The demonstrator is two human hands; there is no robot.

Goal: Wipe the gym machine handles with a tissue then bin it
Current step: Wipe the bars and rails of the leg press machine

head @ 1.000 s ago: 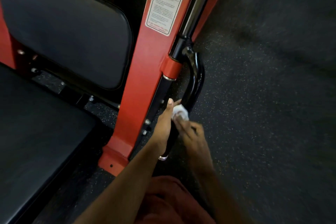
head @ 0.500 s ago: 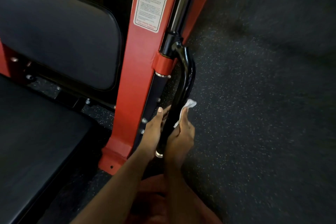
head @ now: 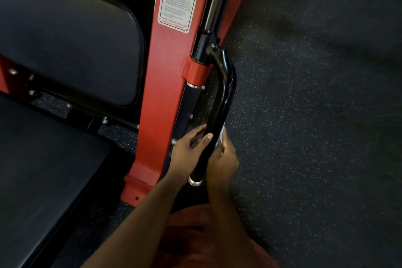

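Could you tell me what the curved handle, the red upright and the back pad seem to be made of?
By looks: handle, likely coated steel, gloss black, bright highlights along its bend; red upright, probably painted metal, smooth with a dull sheen; back pad, black vinyl or leatherette perhaps, soft sheen, rolled edge.

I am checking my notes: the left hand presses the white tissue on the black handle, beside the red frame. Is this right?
Not the left hand. The head view shows the right hand pressing the white tissue on the black handle, beside the red frame; the left hand only grips the handle.
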